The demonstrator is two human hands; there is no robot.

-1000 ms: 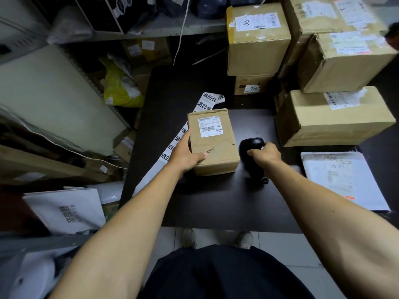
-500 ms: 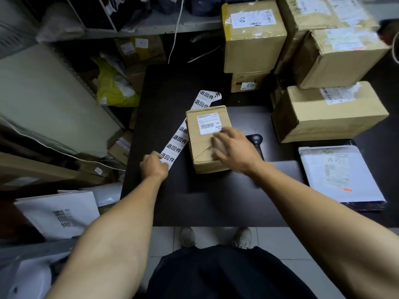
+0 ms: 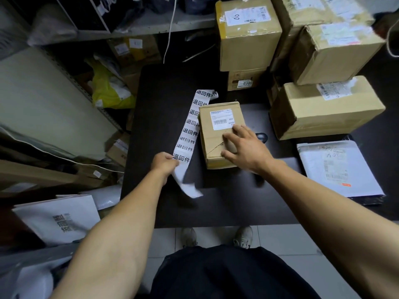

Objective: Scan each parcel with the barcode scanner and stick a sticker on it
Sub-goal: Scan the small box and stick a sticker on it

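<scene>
Your left hand [image 3: 164,164] pinches the white printed sticker strip [image 3: 187,134] to peel one, while your right hand's [image 3: 245,146] spread fingers [image 3: 228,138] steady the small brown cardboard parcel [image 3: 218,134].

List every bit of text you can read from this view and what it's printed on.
"退回件", repeated down the long white sticker strip that the left hand grips.
"0300", on the white label of the small brown carton at the back.
"MX" and "MXRC", partly covered, on the shipping label of the small brown cardboard parcel under the right hand.
Barcodes and fine print on all the other labels: too small or blurred.
</scene>
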